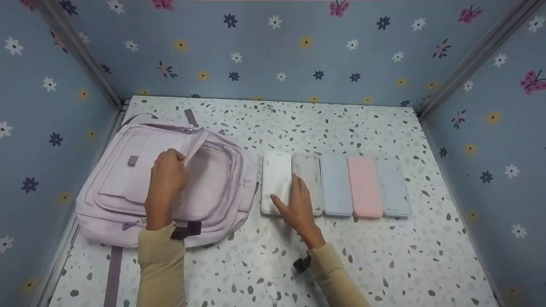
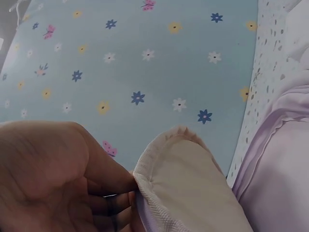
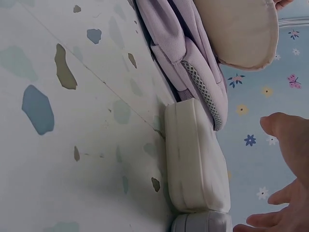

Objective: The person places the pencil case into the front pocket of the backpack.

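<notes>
Our left hand is pinching the lilac fabric backpack's flap; our right hand is hovering, fingers spread and gripping nothing, over the smooth white oblong case on the speckled white bench. We're guessing that case is light, stiffish; grab its long sides.

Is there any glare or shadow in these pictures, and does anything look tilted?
Head view: a pale sheen on the white case near the right hand; right wrist view: soft shadow on the speckled tabletop beside that case, with the scene tipped sideways; left wrist view: the left hand looks darker than the patterned wall.
</notes>
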Tool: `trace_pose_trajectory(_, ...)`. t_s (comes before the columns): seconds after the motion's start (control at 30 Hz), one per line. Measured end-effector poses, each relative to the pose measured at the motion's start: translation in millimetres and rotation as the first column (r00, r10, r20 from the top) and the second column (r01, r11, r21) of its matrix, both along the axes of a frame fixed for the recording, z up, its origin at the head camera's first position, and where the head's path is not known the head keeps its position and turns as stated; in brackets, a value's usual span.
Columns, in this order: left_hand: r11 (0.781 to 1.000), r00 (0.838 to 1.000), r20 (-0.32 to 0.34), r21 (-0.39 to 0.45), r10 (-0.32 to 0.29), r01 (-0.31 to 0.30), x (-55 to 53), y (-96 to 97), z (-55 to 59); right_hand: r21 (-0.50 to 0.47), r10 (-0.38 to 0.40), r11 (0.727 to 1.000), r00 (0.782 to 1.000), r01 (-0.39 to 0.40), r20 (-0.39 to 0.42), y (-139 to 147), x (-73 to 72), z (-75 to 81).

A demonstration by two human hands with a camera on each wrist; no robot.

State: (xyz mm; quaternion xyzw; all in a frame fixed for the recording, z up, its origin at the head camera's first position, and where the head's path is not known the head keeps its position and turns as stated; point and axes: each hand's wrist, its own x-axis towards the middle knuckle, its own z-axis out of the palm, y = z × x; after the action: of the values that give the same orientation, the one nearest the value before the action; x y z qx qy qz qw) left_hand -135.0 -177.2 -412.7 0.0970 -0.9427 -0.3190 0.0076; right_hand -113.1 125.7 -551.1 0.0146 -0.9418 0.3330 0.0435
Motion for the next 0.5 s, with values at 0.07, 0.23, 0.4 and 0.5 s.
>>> trace_pose_trajectory(0.07, 1.0, 1.0, -0.002, 0.008, 0.012, -0.012, 0.5, -3.7, 2.7, -0.007, 0.01, 1.0, 1.0, -0.01, 0.008, -1, 1.2, -1.0)
trace_pose_trajectory(0.23, 0.999, 0.999, -0.021, 0.035, 0.027, -0.026, 3.5, -12.2, 7.7, -0.041, 0.043, 0.998, 0.999, -0.042, 0.011, -3, 3.6, -2.0)
trace_pose_trajectory(0.4, 0.998, 0.999, -0.027, 0.042, 0.041, -0.04, 4.8, -17.0, 10.2, -0.05, 0.048, 0.998, 0.998, -0.047, 0.028, -5, 4.8, -1.2)
trace_pose_trajectory(0.5, 0.998, 0.999, -0.016, 0.044, 0.051, -0.05, 3.9, -18.4, 9.5, -0.045, 0.053, 0.998, 0.997, -0.05, 0.053, -7, 6.6, 0.5)
